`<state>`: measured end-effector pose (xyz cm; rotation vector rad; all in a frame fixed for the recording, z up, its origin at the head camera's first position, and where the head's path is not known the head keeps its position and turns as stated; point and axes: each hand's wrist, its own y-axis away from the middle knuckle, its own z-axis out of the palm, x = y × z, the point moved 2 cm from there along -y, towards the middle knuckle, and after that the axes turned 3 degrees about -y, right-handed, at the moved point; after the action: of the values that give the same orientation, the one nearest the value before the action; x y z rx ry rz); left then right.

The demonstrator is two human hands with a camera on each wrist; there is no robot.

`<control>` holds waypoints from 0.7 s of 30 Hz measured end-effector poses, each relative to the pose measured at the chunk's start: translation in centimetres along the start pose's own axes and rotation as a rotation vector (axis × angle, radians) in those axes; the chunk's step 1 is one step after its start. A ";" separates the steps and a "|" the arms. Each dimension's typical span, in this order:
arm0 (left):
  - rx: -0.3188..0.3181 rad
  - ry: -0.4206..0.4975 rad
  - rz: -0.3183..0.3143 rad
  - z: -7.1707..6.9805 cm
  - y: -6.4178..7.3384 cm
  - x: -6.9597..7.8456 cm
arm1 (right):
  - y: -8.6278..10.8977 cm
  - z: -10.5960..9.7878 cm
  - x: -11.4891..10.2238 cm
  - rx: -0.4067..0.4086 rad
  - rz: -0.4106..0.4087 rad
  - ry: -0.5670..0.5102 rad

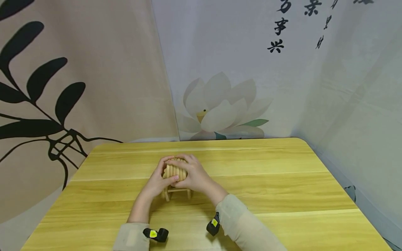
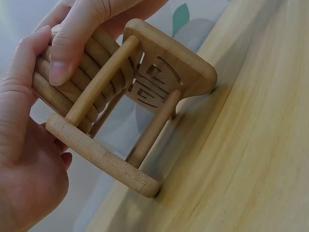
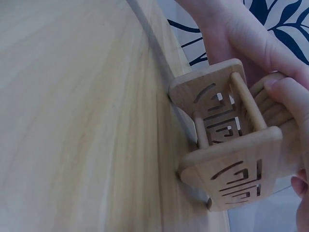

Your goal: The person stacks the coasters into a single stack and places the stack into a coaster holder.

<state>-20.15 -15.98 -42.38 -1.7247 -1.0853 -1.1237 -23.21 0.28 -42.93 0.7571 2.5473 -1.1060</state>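
Observation:
A small wooden rack (image 1: 178,190) stands on the table, its two side panels (image 3: 231,171) cut through with a line pattern and joined by round bars. A row of round-edged wooden coasters (image 1: 176,171) sits at the top of the rack, pressed side by side. My left hand (image 1: 156,182) grips the coasters from the left, with the thumb across their near side. From the right, my right hand (image 1: 197,175) holds the same row, fingers over the top and thumb on the near edges. Palms and fingers hide both ends of the row.
The wood-grain table (image 1: 267,181) spreads out around the rack. Behind it hangs a cloth backdrop (image 1: 125,69) with printed leaves, a lotus and dark characters. A black wrist camera (image 1: 156,234) is strapped at the left sleeve, another camera (image 1: 213,225) at the right.

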 end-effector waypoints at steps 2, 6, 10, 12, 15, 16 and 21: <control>0.001 -0.001 -0.001 0.0 0.0 -0.2 | 0.0 0.1 0.1 0.004 0.000 0.001; 0.005 0.006 0.011 -0.1 -0.2 -1.0 | 0.1 0.4 0.2 0.009 0.003 0.004; 0.013 0.022 0.028 -0.2 -0.7 -3.0 | 0.1 0.6 0.2 0.017 0.009 0.005; 0.019 0.029 0.037 -0.2 -0.9 -4.0 | 0.2 0.6 0.2 0.022 0.011 0.000; 0.030 0.035 0.039 -0.1 -0.8 -4.2 | 0.2 0.8 0.3 0.024 0.013 -0.002; 0.036 0.033 0.038 -0.1 -0.8 -4.2 | 0.3 0.8 0.3 0.025 0.013 -0.002; 0.066 0.009 0.034 -0.1 -0.7 -4.5 | 0.5 1.1 0.5 0.024 0.022 -0.001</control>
<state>-21.92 -16.84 -46.45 -1.6796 -1.0722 -1.0622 -23.34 -0.06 -44.23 0.7888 2.5231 -1.1322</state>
